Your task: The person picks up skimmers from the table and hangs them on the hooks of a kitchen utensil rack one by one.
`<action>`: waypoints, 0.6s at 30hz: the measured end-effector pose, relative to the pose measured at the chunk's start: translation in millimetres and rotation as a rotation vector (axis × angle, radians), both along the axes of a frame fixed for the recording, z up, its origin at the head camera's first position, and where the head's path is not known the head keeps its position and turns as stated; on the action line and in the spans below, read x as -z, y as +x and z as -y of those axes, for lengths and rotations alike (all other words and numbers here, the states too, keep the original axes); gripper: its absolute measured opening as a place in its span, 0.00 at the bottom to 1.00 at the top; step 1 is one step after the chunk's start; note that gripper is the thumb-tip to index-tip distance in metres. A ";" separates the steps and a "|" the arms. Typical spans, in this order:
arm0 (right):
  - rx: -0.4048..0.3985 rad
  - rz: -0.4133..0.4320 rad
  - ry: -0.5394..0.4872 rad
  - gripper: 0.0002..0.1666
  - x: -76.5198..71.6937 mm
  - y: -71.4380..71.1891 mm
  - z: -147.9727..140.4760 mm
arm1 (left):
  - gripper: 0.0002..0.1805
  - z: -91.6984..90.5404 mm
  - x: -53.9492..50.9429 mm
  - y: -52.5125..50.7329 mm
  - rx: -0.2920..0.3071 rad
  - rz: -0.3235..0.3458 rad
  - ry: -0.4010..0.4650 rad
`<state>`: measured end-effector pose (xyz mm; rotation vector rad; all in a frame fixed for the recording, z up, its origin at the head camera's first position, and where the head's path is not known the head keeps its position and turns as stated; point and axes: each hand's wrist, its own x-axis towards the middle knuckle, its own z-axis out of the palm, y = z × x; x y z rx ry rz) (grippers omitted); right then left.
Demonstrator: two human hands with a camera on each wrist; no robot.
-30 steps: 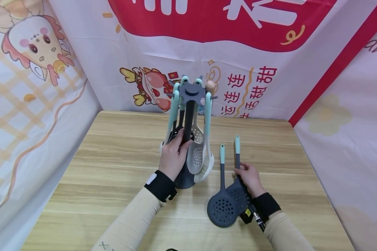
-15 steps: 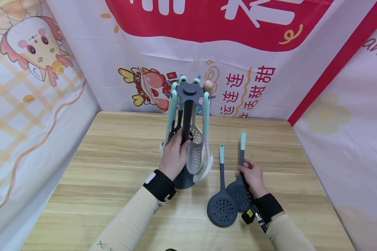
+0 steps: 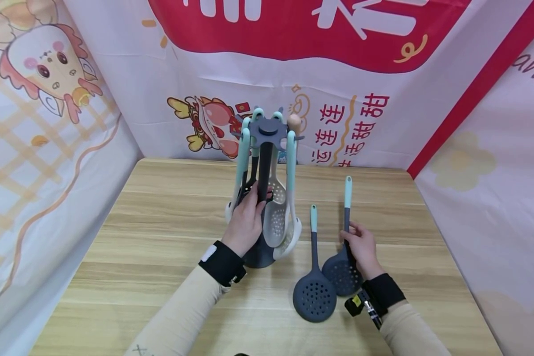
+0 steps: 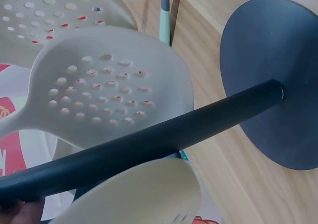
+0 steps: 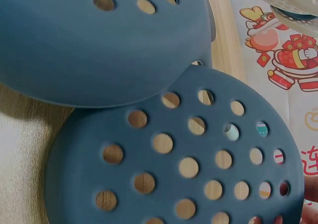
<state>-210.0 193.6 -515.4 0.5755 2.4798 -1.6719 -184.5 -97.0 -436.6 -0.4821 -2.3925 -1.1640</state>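
My left hand grips the dark pole of a utensil stand, whose round base shows in the left wrist view. From the stand's top hang several mint-handled utensils, among them a pale slotted spoon. To the right, my right hand pinches the handle of a dark perforated skimmer, mint end pointing away from me. A second dark skimmer lies on the table just left of it. The right wrist view shows the held skimmer's holes close up, partly covered by the other head.
The wooden table meets a printed cloth backdrop at its far edge, with cloth walls at both sides. A wooden ball-shaped end shows beside the stand's top. A camera is strapped at my right wrist.
My right hand has moved the skimmer a little right and away from me, its handle now nearly straight. The left hand stays on the pole, and the other skimmer has not moved.
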 end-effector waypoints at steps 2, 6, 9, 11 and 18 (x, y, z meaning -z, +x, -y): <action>0.009 -0.008 -0.008 0.29 -0.8 0.7 0.8 | 0.24 0.0 0.3 -0.1 -0.016 -0.002 -0.017; 0.024 -0.038 -0.022 0.29 -2.4 2.3 2.8 | 0.25 -0.8 0.3 0.6 -0.044 0.005 -0.029; 0.026 -0.052 -0.047 0.29 -5.9 3.5 4.2 | 0.23 -1.3 0.0 0.2 -0.046 0.003 -0.014; 0.025 -0.053 -0.063 0.29 -8.6 3.7 4.6 | 0.20 -1.6 -0.2 -0.6 -0.047 -0.007 -0.001; 0.011 -0.070 -0.037 0.28 -19.4 4.3 8.1 | 0.17 -3.6 0.4 -2.3 -0.086 -0.042 -0.007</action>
